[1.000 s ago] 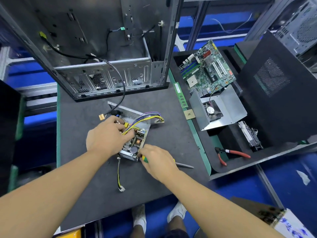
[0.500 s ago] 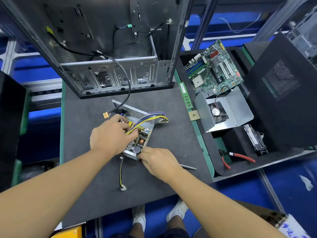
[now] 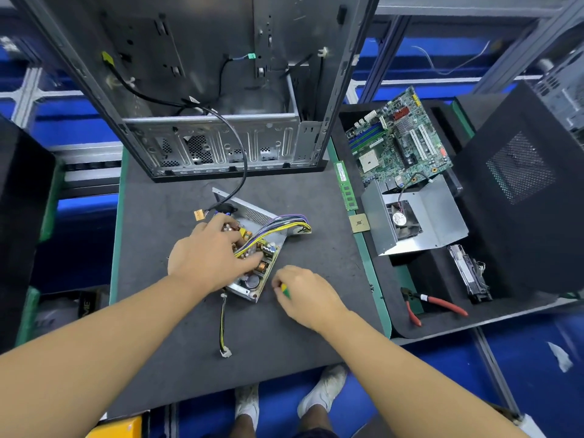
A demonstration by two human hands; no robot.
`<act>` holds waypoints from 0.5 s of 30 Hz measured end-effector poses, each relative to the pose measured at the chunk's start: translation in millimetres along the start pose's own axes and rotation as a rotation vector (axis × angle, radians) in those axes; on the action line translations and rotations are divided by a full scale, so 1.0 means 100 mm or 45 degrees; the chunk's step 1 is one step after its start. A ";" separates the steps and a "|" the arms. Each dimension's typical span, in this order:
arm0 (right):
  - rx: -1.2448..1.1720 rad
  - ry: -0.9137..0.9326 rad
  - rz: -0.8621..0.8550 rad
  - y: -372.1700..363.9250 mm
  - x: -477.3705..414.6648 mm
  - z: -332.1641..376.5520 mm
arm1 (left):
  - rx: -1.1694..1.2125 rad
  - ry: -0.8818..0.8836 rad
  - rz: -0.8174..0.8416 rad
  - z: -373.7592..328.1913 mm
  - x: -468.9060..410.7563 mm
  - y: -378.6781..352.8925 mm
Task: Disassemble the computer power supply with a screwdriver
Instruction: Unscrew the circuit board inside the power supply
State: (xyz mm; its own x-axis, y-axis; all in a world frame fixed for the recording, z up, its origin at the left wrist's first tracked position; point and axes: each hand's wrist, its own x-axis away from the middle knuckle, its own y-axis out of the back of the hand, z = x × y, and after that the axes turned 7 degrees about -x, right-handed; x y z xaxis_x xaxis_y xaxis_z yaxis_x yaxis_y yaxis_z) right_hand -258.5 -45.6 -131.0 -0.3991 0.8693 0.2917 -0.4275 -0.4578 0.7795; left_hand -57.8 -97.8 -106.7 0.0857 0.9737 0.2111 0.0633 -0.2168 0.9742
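The power supply lies near the middle of the table with its lid off and its circuit board showing. It is set at a slant to the table edges. A bundle of wires runs out of its far right side. A thin cable trails from its near end toward the near edge.

The left hand rests on the board. Its fingers are bent over the parts and hold the unit down, with the thumb lying across the middle of the board.

The right hand is just beside the near right corner of the unit. Its fingers are curled round the screwdriver. Only a green and yellow part of the handle shows; the shaft is hidden.

An open computer case stands at the far edge of the table. A memory stick and a processor chip lie along the right edge. On the tray to the right are a motherboard, a metal cover with a fan and red-handled pliers.
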 end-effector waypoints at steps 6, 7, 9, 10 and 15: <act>-0.122 -0.223 0.041 0.06 0.00 -0.16 | -0.217 0.167 0.351 -0.17 0.00 0.14; -0.169 -0.234 0.046 0.05 -0.01 -0.16 | -0.222 0.167 0.337 -0.20 0.02 0.14; -0.257 -0.243 0.053 0.05 -0.04 -0.14 | -0.233 0.162 0.274 -0.25 0.06 0.15; -0.302 -0.254 0.042 0.05 -0.06 -0.11 | -0.227 0.161 0.244 -0.26 0.08 0.15; -0.384 -0.453 -0.065 0.02 -0.22 -0.01 | -0.162 0.173 0.187 -0.29 0.08 0.20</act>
State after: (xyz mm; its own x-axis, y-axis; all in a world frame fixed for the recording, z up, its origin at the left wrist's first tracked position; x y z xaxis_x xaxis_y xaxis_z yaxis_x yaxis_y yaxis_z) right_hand -251.8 -66.0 -136.6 -0.0911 0.8777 0.4705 -0.6772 -0.4009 0.6169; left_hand -84.9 -92.0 -83.0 -0.0501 0.9347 0.3518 -0.0669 -0.3546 0.9326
